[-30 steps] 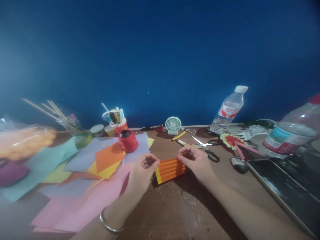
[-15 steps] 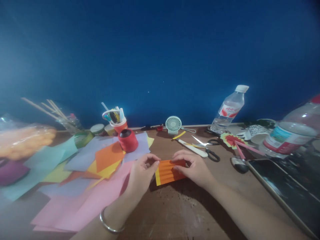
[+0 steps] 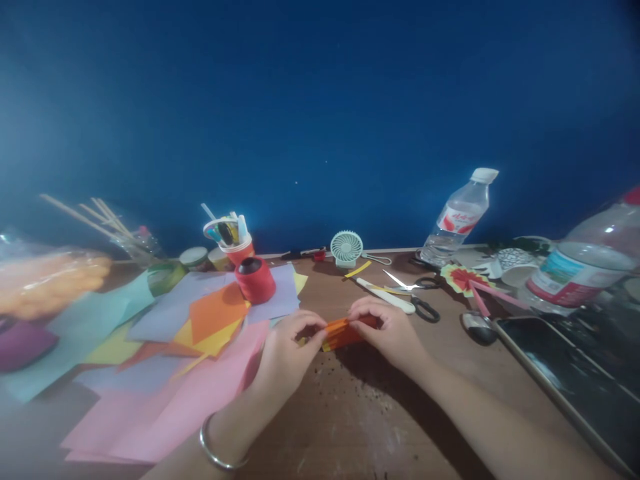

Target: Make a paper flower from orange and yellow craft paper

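Observation:
Between my two hands is an orange paper [image 3: 344,335] with a yellow edge, creased in parallel folds and held a little above the table. My left hand [image 3: 293,347], a silver bangle on its wrist, pinches the paper's left end. On the other side my right hand [image 3: 387,333] grips the upper right part between thumb and fingers. Its right end is partly hidden behind those fingers. Just beyond my right hand lie a white-handled cutter [image 3: 385,295] and open scissors [image 3: 417,293] with black handles.
Coloured paper sheets [image 3: 165,420] spread over the left side, with a red thread spool [image 3: 255,280] on them. A small fan [image 3: 347,249] stands near the blue wall. At right are a water bottle [image 3: 459,220], a larger bottle [image 3: 575,273], a paper flower [image 3: 465,280] and a phone [image 3: 565,380].
The orange paper has tilted and shows a narrower face, its lower edge now higher. My left hand has moved slightly right, and both hands still hold the paper.

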Motion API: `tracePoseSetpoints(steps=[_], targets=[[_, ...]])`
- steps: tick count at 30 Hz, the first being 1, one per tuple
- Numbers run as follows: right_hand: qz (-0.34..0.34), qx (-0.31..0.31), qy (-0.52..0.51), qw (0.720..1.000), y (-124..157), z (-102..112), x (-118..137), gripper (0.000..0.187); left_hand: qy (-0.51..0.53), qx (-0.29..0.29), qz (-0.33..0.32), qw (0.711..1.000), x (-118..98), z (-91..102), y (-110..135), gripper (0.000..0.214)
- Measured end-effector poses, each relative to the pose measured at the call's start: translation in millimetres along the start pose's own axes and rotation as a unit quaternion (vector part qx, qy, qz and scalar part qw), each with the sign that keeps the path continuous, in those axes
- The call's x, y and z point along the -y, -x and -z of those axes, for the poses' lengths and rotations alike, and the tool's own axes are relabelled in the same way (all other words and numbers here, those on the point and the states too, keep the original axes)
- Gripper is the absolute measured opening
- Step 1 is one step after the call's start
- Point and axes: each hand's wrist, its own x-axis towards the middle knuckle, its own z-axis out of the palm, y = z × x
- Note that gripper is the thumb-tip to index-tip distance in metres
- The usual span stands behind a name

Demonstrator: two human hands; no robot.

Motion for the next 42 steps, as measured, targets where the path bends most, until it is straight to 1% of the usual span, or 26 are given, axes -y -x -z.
tracePoseSetpoints(steps=[7, 13, 15, 18, 21, 24, 27, 30, 33, 37, 42], targets=[[-0.006, 0.008, -0.008, 1.0, 1.7, -1.0, 3.0, 0.007, -0.042, -0.003, -0.002, 0.999, -0.9, 0.1, 2.6, 0.006], [-0.021, 0.001, -0.027, 0.999, 0.9, -2.1, 0.1, 0.007, -0.013, -0.01, 0.011, 1.0, -0.8, -0.7, 4.2, 0.006], [-0.026, -0.001, -0.037, 0.999, 0.6, -2.4, -0.8, 0.006, -0.003, -0.014, 0.03, 0.999, 0.2, -1.6, 5.0, 0.006], [-0.075, -0.009, -0.079, 0.994, 0.9, -4.1, -1.7, 0.004, 0.027, -0.015, 0.073, 0.997, 1.4, -3.2, 5.5, 0.004], [-0.132, -0.022, -0.148, 0.98, 1.9, -6.6, -1.2, 0.014, 0.061, -0.017, 0.089, 0.994, 1.2, -4.2, 5.4, 0.006], [-0.147, -0.028, -0.193, 0.97, 2.2, -8.3, -0.1, 0.022, 0.065, -0.004, 0.091, 0.994, 0.9, -4.4, 4.9, 0.009], [-0.165, -0.035, -0.213, 0.962, 1.3, -8.0, -0.4, 0.023, 0.092, 0.007, 0.107, 0.99, 2.3, -4.3, 2.8, 0.009], [-0.179, -0.045, -0.216, 0.959, -0.3, -6.0, -2.5, 0.02, 0.139, -0.02, 0.146, 0.979, 4.9, -4.4, -1.3, 0.01], [-0.173, -0.044, -0.192, 0.965, -1.9, -3.0, -4.5, 0.016, 0.175, -0.049, 0.179, 0.967, 7.3, -4.4, -4.7, 0.012], [-0.133, -0.025, -0.121, 0.983, -3.1, 1.1, -4.8, 0.007, 0.189, -0.047, 0.159, 0.968, 9.0, -3.8, -4.7, 0.01], [-0.043, 0.008, -0.06, 0.997, -3.1, 3.6, -2.6, 0.023, 0.151, -0.033, 0.127, 0.98, 7.6, -1.4, -2.1, 0.008]])
